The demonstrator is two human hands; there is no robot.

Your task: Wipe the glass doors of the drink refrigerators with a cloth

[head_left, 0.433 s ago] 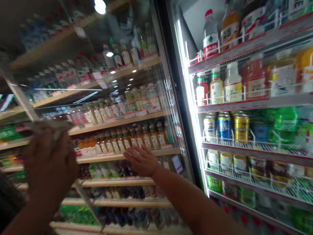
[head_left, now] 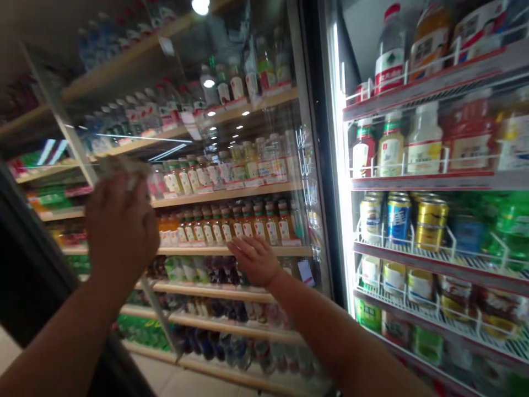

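Note:
A glass fridge door [head_left: 231, 33] with a dark frame stands open in front of me, and shelves of bottles show through it. My left hand [head_left: 122, 226] is raised at the door's left part, its fingers closed on a greyish folded cloth [head_left: 124, 164]. Motion blurs the cloth, so its exact kind is hard to make out. Lower and to the right, my right hand [head_left: 256, 262] lies with fingers stretched out, seemingly against the glass. It holds nothing.
To the right is a lit fridge with wire shelves [head_left: 417, 259] of cans [head_left: 399, 218] and bottles [head_left: 390, 52]. Wooden shelves [head_left: 231, 194] with bottles stand behind the glass. A dark door edge [head_left: 37, 275] is at the left, with tiled floor [head_left: 194, 380] below.
The view has shifted left, so the shelves and fridge sit further right. My left hand with the cloth appears higher and further right; my right hand stays in about the same place on the door.

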